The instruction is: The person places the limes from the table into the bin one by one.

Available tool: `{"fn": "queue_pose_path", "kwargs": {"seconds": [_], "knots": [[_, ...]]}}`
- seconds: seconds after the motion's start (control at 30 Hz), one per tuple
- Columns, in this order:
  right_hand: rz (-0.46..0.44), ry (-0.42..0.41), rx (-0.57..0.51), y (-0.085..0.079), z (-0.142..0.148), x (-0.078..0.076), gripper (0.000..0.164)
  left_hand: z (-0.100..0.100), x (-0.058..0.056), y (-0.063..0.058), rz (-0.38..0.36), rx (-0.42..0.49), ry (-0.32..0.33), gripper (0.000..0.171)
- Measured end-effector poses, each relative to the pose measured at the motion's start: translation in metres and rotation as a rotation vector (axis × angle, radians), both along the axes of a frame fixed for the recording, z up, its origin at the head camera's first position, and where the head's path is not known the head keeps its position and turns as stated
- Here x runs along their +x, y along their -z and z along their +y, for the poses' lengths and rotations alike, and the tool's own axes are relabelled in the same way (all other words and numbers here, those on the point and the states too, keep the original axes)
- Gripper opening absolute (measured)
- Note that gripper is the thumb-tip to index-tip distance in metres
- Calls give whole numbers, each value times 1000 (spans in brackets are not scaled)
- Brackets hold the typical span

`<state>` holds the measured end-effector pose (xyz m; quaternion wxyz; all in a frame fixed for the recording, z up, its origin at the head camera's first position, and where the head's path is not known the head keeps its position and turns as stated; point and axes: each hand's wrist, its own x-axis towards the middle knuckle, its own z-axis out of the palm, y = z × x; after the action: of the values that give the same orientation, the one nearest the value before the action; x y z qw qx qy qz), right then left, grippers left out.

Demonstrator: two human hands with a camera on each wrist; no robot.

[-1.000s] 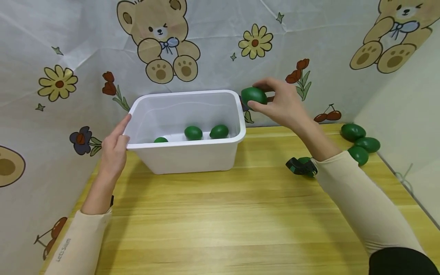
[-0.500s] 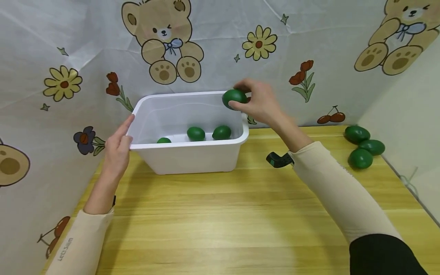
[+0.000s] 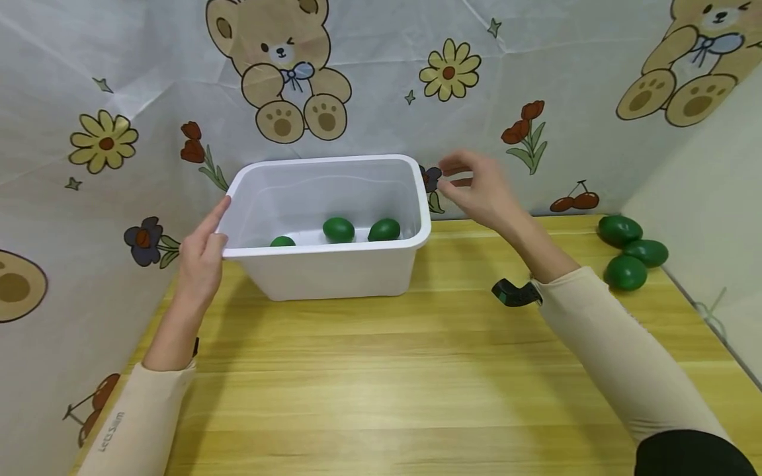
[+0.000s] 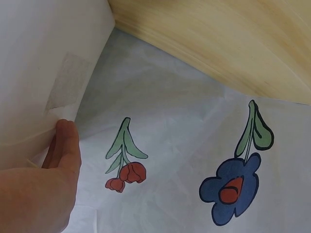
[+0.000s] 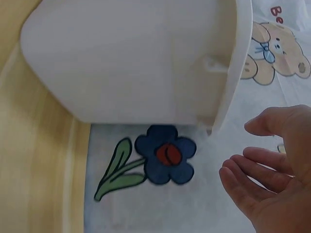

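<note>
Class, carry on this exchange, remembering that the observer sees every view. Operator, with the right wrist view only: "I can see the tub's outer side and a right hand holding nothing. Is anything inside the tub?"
Observer: Yes. The head view shows three green oval pieces inside the white tub; its near side could hide more.
Operator: Where is the left hand?
Observer: The left hand touches the tub at its left end.
Operator: Are there any green pieces outside the tub?
Observer: Yes, three more green pieces lie bunched at the far right of the wooden table.
</note>
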<state>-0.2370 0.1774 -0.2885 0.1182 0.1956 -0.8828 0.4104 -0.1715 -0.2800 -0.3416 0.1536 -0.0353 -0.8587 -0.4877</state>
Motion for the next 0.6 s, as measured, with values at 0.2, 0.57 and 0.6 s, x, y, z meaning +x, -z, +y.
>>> {"fn": "queue_pose_path", "kwargs": {"seconds": [0.2, 0.57, 0.6], "knots": [[-25, 68, 48, 12, 38, 21, 37, 1, 1, 0, -7, 15, 0, 59], [-2, 160, 81, 34, 83, 52, 39, 2, 4, -2, -24, -1, -9, 60], [-9, 166, 79, 36, 87, 55, 39, 2, 4, -2, -23, -1, -9, 60]]}}
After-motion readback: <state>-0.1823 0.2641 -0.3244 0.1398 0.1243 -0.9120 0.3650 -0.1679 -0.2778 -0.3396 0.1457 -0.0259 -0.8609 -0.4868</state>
